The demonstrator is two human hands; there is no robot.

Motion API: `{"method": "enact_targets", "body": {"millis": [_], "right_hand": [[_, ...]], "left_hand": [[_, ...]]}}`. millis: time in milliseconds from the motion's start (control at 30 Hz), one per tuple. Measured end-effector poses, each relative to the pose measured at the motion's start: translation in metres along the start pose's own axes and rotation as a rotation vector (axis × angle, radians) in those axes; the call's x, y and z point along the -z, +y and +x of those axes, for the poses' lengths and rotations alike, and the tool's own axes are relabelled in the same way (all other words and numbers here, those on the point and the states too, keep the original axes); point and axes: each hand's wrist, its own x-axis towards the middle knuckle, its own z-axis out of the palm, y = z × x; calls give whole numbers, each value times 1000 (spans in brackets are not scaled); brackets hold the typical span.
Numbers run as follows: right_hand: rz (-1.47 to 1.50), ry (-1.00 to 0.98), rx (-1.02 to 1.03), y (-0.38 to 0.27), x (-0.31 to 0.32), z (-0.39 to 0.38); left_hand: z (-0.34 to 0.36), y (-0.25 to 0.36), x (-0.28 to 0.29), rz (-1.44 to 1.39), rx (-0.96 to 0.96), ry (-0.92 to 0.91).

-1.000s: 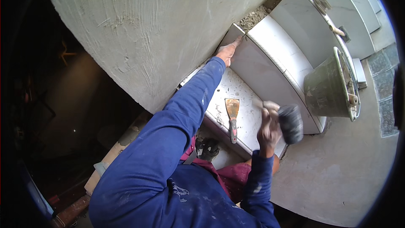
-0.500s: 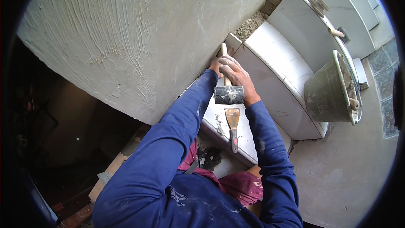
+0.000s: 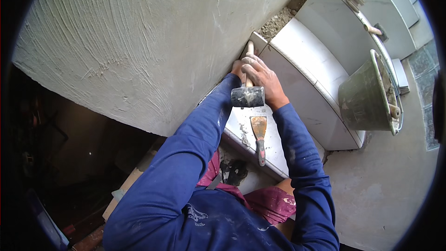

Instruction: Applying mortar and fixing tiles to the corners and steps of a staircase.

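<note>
My right hand [image 3: 264,78] is closed around the wooden handle of a rubber mallet [image 3: 248,96], whose black head points back toward me. My left hand [image 3: 237,69] is up against the plastered wall, near a small upright piece of tile [image 3: 254,45] in the corner. Its fingers are mostly hidden behind the mallet handle and my right hand. On the white tiled step [image 3: 278,151] under my arms lies a scraper [image 3: 259,132] with a rusty blade and a dark handle with red.
The rough plastered wall [image 3: 139,51] rises on the left. White tiled stairs [image 3: 316,46] climb to the right, with rubble [image 3: 276,24] along the wall. A mortar-stained bucket [image 3: 364,100] and another hammer-like tool [image 3: 376,31] are at the right. A dark drop lies at lower left.
The mallet has tilted slightly, its head swinging a little left and its handle end right. Both hands stay in the same corner; the whole view has shifted slightly.
</note>
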Motion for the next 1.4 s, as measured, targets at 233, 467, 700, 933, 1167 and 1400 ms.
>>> {"method": "enact_targets", "body": {"millis": [233,467,700,933,1167,1400], "right_hand": [[15,85,-34,-13,23,-4],[61,133,-540,-15,47,-180],[-88,-50,-1003,25,20,-337],[4,-89,-1105,39,-2,-339],[-36,-203,-1208,40,-6,-336],[38,-171,-1269,43,-1,-333]], "left_hand": [[2,3,6,42,66,8],[-99,-17,-12,574,-111,202],[-273,-113,18,441,214,70],[-277,-150,-14,516,678,30],[-279,-169,-1,490,510,18],[-294,-151,-37,514,742,41]]}}
